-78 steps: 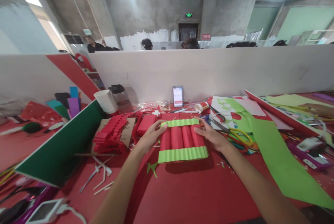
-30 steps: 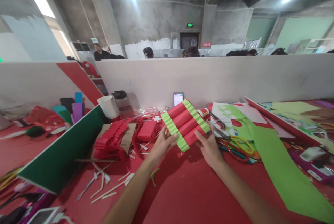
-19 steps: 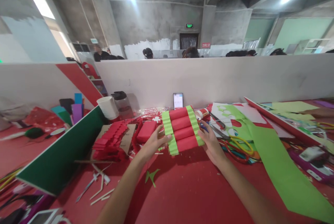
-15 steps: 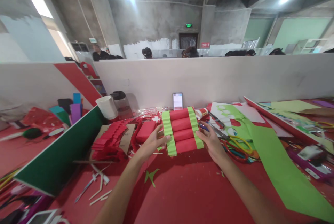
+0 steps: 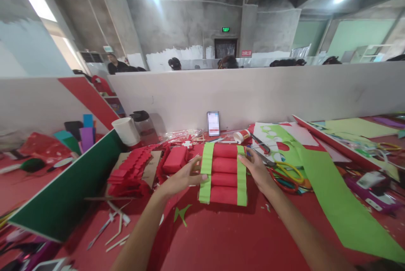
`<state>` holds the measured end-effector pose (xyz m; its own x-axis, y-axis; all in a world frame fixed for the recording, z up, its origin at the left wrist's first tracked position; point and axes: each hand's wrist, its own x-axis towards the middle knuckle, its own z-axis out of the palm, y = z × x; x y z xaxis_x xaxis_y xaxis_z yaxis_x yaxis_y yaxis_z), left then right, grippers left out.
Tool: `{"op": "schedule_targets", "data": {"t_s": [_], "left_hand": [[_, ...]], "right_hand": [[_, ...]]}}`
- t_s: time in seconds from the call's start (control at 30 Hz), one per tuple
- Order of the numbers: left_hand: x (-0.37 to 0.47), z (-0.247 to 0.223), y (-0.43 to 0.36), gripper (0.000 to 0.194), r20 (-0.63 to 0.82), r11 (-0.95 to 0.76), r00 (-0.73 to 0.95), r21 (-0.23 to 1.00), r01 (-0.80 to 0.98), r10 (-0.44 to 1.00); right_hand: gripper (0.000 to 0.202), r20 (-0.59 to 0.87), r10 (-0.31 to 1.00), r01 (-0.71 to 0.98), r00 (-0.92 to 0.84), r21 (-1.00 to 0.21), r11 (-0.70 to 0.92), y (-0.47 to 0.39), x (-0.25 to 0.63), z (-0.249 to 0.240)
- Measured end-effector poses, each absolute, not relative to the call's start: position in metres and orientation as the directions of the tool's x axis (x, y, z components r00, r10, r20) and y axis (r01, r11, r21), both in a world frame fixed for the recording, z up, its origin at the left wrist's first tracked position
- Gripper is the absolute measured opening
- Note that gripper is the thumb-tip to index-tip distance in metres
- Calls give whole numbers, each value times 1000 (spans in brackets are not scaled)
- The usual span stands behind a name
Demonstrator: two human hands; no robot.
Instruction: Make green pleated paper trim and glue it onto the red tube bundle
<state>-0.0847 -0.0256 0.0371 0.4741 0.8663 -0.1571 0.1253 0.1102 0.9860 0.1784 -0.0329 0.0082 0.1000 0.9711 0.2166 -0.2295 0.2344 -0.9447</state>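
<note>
Between my hands is a paper craft piece (image 5: pixel 224 179), made of several red rolls side by side with a pleated lime-green strip down each edge. My left hand (image 5: pixel 186 173) grips its left edge, the thumb lying on the green strip. On the opposite side, my right hand (image 5: pixel 255 167) holds the upper right edge with its thumb on the other strip. Fingers behind the piece are partly hidden. Close to my left hand lies a red wrapped block (image 5: pixel 175 159). Scissors with yellow handles (image 5: pixel 289 173) lie right of my right hand.
A green board (image 5: pixel 68 182) stands along the left, near a white cup (image 5: pixel 125 131) and a dark-lidded jug (image 5: pixel 143 125). A phone (image 5: pixel 213 123) leans on the white partition (image 5: pixel 190 94). Folded red paper (image 5: pixel 129 172) lies left; a long green sheet (image 5: pixel 341 199) lies right.
The craft piece has come lower and nearer to me, and its face now shows more squarely. Both hands still hold it. The view has shifted slightly.
</note>
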Motion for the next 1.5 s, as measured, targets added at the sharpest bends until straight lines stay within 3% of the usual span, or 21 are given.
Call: {"op": "schedule_targets", "data": {"t_s": [0.3, 0.57, 0.73, 0.8, 0.87, 0.93, 1.0, 1.17, 1.37, 1.5], "left_hand": [[-87, 38, -23, 85, -231, 182, 415, 971, 154, 880], [-87, 37, -20, 73, -230, 216, 376, 973, 81, 898], [-96, 46, -21, 57, -254, 186, 385, 961, 206, 887], [-106, 48, -14, 52, -220, 130, 300, 947, 293, 928], [-118, 49, -5, 49, -94, 24, 162, 920, 390, 982], [-129, 49, 4, 39, 151, -144, 33, 820, 555, 988], [-135, 47, 9, 33, 304, -170, -40, 632, 756, 952], [-127, 27, 10, 48, 356, -113, 26, 226, 968, 934], [-110, 11, 11, 48, 374, -94, 59, 76, 993, 926], [-104, 11, 10, 41, 355, -78, 65, 23, 997, 932]], "right_hand": [[43, 144, 978, -205, 150, -963, 173, -28, 184, 8], [57, -38, 988, -193, -153, -979, -67, -42, 183, 10], [57, -68, 982, -133, -177, -987, -92, -44, 178, 4], [57, -78, 977, -110, -200, -989, -102, -44, 176, 1], [57, -72, 971, -80, -228, -992, -93, -44, 176, -3], [57, -38, 972, -30, -233, -998, -47, -43, 176, -5], [57, 18, 976, 31, -218, -999, 25, -42, 178, -6], [58, 77, 967, 142, -243, -983, 114, -41, 182, -4], [60, 98, 966, 293, -238, -941, 168, -41, 183, -5], [48, 137, 969, 410, -203, -887, 212, -42, 185, -6]]}}
